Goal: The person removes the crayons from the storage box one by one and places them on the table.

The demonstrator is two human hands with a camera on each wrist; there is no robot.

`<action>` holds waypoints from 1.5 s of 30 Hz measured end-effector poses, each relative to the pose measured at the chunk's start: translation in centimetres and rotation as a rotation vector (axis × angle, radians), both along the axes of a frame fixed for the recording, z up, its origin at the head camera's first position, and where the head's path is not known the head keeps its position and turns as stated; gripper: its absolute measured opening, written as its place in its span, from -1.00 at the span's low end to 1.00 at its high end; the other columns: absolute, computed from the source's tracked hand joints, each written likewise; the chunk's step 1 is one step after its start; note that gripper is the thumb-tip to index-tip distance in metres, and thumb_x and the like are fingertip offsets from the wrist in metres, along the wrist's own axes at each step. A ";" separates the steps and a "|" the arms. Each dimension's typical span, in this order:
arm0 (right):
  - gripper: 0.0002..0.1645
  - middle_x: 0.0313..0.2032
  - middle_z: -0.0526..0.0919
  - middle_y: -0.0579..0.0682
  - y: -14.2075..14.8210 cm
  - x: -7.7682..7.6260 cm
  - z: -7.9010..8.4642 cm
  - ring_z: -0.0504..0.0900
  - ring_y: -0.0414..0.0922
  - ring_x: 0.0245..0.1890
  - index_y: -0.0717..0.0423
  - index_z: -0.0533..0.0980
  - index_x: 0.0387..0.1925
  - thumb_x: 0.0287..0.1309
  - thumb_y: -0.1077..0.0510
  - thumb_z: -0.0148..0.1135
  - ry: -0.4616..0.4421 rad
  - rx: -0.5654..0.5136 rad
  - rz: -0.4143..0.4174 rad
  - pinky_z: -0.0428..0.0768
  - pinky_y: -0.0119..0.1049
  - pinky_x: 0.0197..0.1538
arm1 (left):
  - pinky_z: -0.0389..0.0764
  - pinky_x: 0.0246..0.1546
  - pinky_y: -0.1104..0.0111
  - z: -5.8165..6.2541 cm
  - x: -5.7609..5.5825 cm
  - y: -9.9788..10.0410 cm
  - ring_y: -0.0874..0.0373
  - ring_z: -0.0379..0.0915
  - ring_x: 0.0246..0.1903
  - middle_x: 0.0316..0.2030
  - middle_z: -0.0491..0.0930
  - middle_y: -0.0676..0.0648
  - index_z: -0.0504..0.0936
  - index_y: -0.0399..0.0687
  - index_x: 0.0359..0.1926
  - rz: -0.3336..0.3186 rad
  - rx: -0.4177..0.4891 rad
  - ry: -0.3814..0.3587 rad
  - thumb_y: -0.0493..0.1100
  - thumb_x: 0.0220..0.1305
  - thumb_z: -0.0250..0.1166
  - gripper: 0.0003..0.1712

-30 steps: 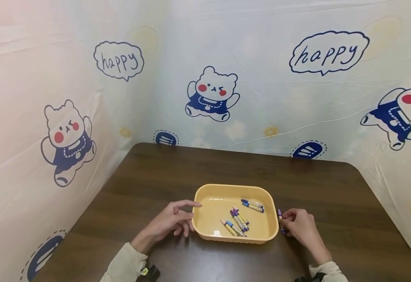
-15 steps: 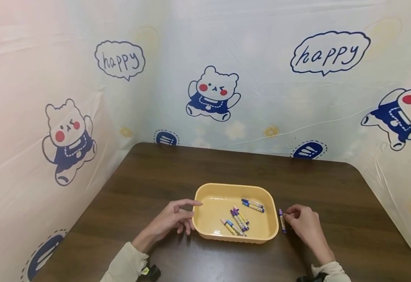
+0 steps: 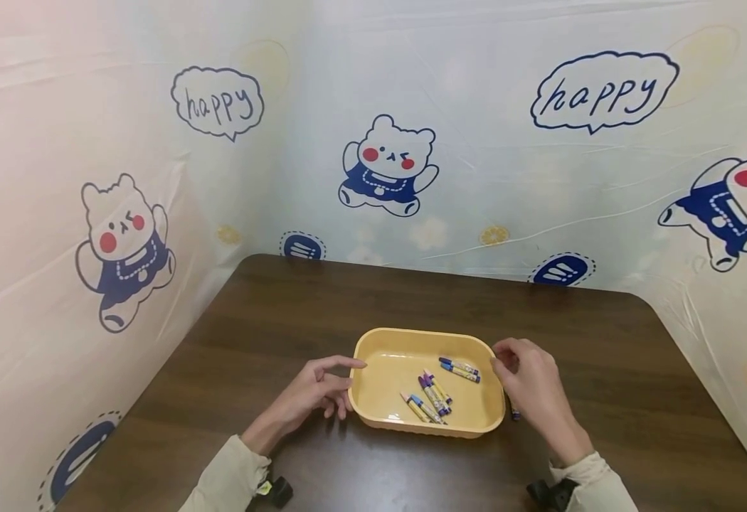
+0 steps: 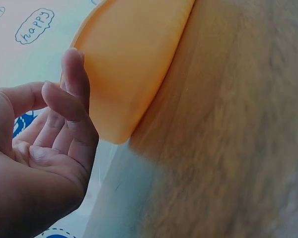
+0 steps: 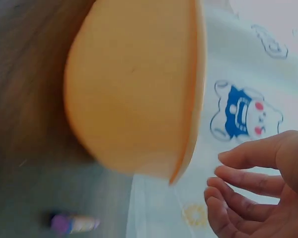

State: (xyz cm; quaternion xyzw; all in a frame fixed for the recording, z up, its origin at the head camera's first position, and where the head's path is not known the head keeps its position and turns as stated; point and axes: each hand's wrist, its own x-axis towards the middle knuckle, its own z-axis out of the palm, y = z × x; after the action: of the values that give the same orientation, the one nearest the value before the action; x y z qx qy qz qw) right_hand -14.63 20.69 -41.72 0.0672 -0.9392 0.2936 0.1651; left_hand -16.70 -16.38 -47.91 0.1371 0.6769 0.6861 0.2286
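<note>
A yellow plastic basin (image 3: pixel 376 391) stands on the table with several paper-wrapped crayons (image 3: pixel 434 396) lying in it. My left hand (image 3: pixel 312 387) rests at its left end, index finger reaching over the rim and thumb close to the outer wall. In the left wrist view the fingers (image 4: pixel 75 74) are relaxed beside the rim. My right hand (image 3: pixel 533 380) is at the basin's right rim, its fingers loosely bent with nothing between them in the right wrist view. One purple-tipped crayon (image 5: pixel 72 224) lies on the table by the basin's right side, mostly hidden behind the hand in the head view.
The dark wooden table (image 3: pixel 322 299) extends behind and to both sides of the basin. A pale printed curtain (image 3: pixel 476 178) with cartoon bears encloses it at the back and sides. Dark camera mounts (image 3: pixel 277 492) sit at both wrists.
My right hand has let go of the purple crayon beside the basin and moved up and left to the right rim. The left hand has stayed in place.
</note>
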 end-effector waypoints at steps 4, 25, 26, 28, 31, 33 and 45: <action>-0.79 -0.34 0.66 0.07 -1.7 -1.0 0.0 0.61 -0.03 -0.34 0.27 0.66 -0.19 0.09 0.30 0.40 -0.032 0.025 0.064 0.63 -0.18 -0.29 | 0.47 -0.66 0.44 -0.1 0.0 0.0 0.10 0.60 -0.62 -0.51 0.69 -0.17 0.43 -0.30 0.31 0.009 0.003 -0.003 -0.28 0.44 0.16 -0.53; -0.90 -0.46 0.57 0.14 -5.2 -2.0 -5.1 0.56 0.11 -0.41 0.29 0.60 -0.38 0.01 0.31 0.31 0.105 0.478 0.103 0.52 0.01 -0.25 | 0.49 -0.64 0.43 -0.4 -0.2 -0.2 0.10 0.60 -0.61 -0.50 0.69 -0.20 0.43 -0.30 0.30 -0.002 0.007 -0.016 -0.27 0.44 0.17 -0.53; -0.88 -0.44 0.58 0.15 -5.2 -2.0 -5.1 0.56 0.11 -0.39 0.30 0.61 -0.35 0.00 0.31 0.31 0.088 0.490 0.100 0.52 0.00 -0.23 | 0.49 -0.64 0.43 -0.4 -0.2 -0.2 0.10 0.60 -0.61 -0.50 0.69 -0.20 0.43 -0.30 0.30 -0.001 0.006 -0.017 -0.27 0.44 0.17 -0.54; -0.85 -0.42 0.59 0.15 -5.3 -1.9 -5.1 0.55 0.10 -0.37 0.30 0.62 -0.34 -0.02 0.31 0.31 0.056 0.511 0.095 0.51 -0.01 -0.22 | 0.49 -0.64 0.43 -0.4 -0.2 -0.2 0.10 0.60 -0.60 -0.50 0.69 -0.19 0.43 -0.29 0.31 -0.001 0.003 -0.018 -0.26 0.44 0.17 -0.54; -0.84 -0.43 0.60 0.14 -5.3 -1.8 -5.3 0.55 0.09 -0.37 0.29 0.61 -0.34 -0.04 0.30 0.32 0.031 0.523 0.087 0.49 -0.03 -0.21 | 0.49 -0.64 0.43 -0.4 -0.2 -0.2 0.10 0.60 -0.60 -0.50 0.69 -0.19 0.43 -0.29 0.31 -0.002 0.000 -0.015 -0.26 0.44 0.17 -0.54; -0.86 -0.46 0.59 0.12 -5.2 -1.8 -5.3 0.55 0.09 -0.38 0.28 0.61 -0.37 -0.04 0.30 0.33 0.037 0.519 0.087 0.48 -0.03 -0.23 | 0.50 -0.63 0.43 -0.4 -0.2 -0.2 0.10 0.60 -0.60 -0.50 0.69 -0.19 0.43 -0.29 0.31 -0.004 0.000 -0.009 -0.26 0.44 0.17 -0.54; -0.89 -0.67 0.45 -0.02 -5.0 -2.0 -5.1 0.42 -0.03 -0.60 0.18 0.53 -0.57 -0.02 0.31 0.30 0.029 0.527 0.117 0.45 -0.05 -0.31 | 0.49 -0.62 0.42 -0.2 -0.3 0.0 0.08 0.60 -0.60 -0.50 0.68 -0.22 0.44 -0.27 0.30 -0.008 -0.018 0.012 -0.26 0.45 0.15 -0.55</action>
State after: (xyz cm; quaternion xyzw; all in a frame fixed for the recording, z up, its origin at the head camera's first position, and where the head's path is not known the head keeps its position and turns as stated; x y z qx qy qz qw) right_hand -16.66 15.72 -46.85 0.1662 -0.9752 0.0470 0.1381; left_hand -16.98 -16.42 -48.15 0.1419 0.6841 0.6781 0.2284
